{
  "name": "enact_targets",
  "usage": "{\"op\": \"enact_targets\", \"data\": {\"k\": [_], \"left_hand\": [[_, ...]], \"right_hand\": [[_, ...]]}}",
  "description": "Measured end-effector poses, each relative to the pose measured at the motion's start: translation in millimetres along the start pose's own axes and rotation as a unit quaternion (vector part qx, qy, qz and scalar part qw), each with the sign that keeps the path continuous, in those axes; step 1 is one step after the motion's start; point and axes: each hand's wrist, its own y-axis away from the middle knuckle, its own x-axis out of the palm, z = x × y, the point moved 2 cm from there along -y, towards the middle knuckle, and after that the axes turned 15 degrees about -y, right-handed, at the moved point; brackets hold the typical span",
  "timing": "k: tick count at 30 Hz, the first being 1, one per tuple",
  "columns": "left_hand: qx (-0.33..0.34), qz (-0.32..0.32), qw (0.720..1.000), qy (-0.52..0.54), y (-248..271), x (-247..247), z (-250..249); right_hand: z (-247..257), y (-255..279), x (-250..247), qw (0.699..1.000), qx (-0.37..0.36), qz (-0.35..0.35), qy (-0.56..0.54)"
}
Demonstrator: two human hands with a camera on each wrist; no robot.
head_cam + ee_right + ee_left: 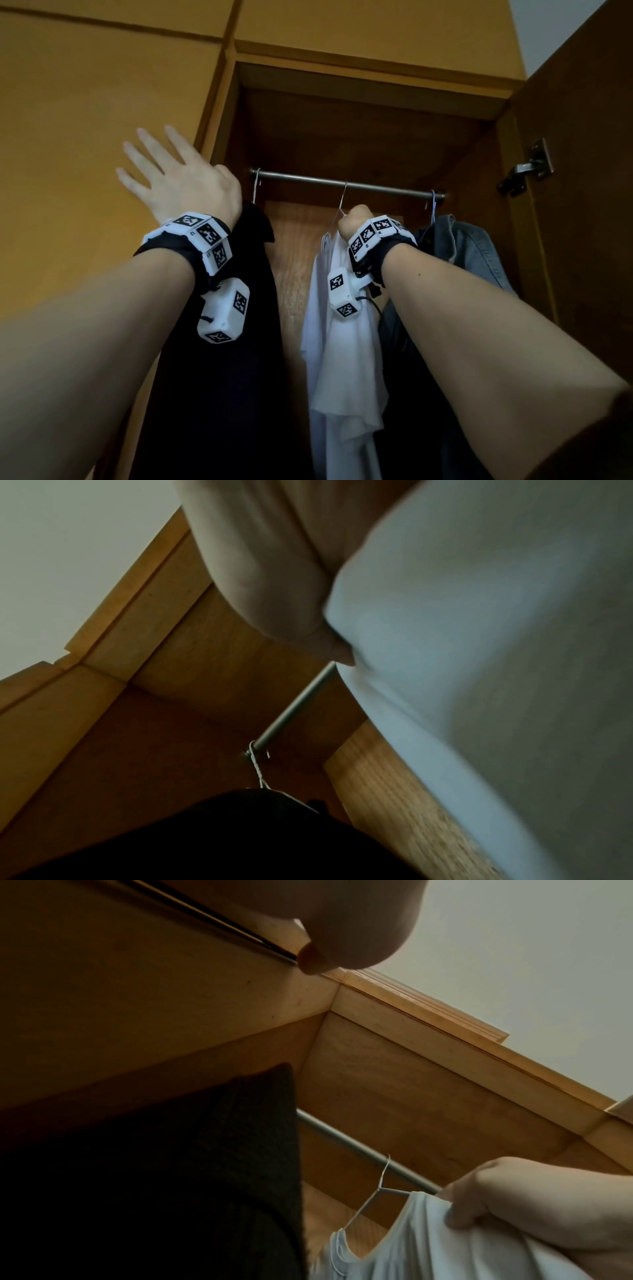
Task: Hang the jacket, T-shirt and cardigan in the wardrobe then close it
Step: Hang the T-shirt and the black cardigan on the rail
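Observation:
A white T-shirt [342, 359] hangs on a thin wire hanger [377, 1191] whose hook reaches the metal rail [346, 185] mid-wardrobe. My right hand [356, 222] grips the T-shirt's shoulder over the hanger, fingers curled into the cloth [428, 1245]. A black cardigan [239, 342] hangs at the rail's left end, its hook [255, 758] over the rail. At the right end hangs a denim jacket [472, 253]. My left hand [178, 178] is raised left of the cardigan, fingers straight and spread against the wooden front panel, holding nothing.
The wardrobe's right door [582, 171] stands open, with a metal hinge [527, 168] on its inner side. A closed wooden panel [85, 137] lies to the left of the opening. Bare rail shows between the cardigan and the T-shirt.

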Motion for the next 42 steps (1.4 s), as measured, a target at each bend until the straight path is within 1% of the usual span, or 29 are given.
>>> {"op": "enact_targets", "data": {"k": [6,13,16,20,22,24,26,28,31,33,34,35,37,38,39,41,42], "left_hand": [[-0.002,0.003,1.000,0.013,0.7,-0.7,0.1],[0.001,0.033,0.999,0.029,1.4,-7.0,3.7],[0.006,0.070,0.995,0.068,-0.1,-11.8,8.3],[-0.001,0.110,0.979,0.169,2.4,-22.7,15.0],[0.000,0.117,0.971,0.206,9.6,-27.8,17.3],[0.020,0.122,0.965,0.232,19.7,-31.4,19.2],[0.045,0.130,0.960,0.245,28.9,-32.8,23.0],[0.067,0.138,0.955,0.253,35.5,-32.8,29.2],[0.069,0.159,0.949,0.263,54.9,-40.1,37.9],[0.057,0.181,0.940,0.282,64.5,-44.0,36.8],[0.047,0.198,0.931,0.302,65.7,-47.4,35.8],[0.018,0.221,0.922,0.319,66.7,-43.9,32.8],[-0.035,0.267,0.903,0.336,71.4,-28.2,22.0],[-0.044,0.289,0.890,0.350,75.2,-25.1,17.6],[-0.044,0.305,0.875,0.372,82.1,-19.8,11.4],[-0.044,0.324,0.852,0.409,101.0,-12.3,-1.6],[-0.048,0.334,0.847,0.412,107.6,-11.6,-5.2]], "right_hand": [[-0.2,4.6,-4.6,1.000,0.006,-0.011,-0.022],[-11.2,22.2,-9.4,0.992,0.019,0.003,-0.125],[-17.2,37.3,-9.8,0.993,0.028,0.012,-0.111],[-23.8,66.8,-12.8,0.992,0.051,0.006,-0.112],[-22.4,87.4,-20.9,0.991,0.066,-0.019,-0.116],[-21.5,106.9,-32.3,0.989,0.069,-0.058,-0.113],[-18.8,129.3,-50.1,0.988,0.067,-0.119,-0.070],[-16.4,158.4,-71.5,0.979,0.071,-0.191,-0.001],[-7.6,205.6,-114.7,0.952,0.094,-0.281,0.084],[5.8,234.9,-150.8,0.917,0.095,-0.352,0.162],[13.9,251.0,-170.2,0.894,0.096,-0.386,0.207],[21.8,269.0,-187.2,0.867,0.096,-0.417,0.257],[37.9,308.3,-218.8,0.800,0.085,-0.473,0.358],[46.8,327.9,-231.8,0.771,0.075,-0.496,0.392],[54.1,346.2,-244.3,0.749,0.072,-0.515,0.411],[64.4,378.2,-272.1,0.714,0.094,-0.545,0.429],[66.4,392.6,-288.4,0.699,0.109,-0.557,0.435]]}}
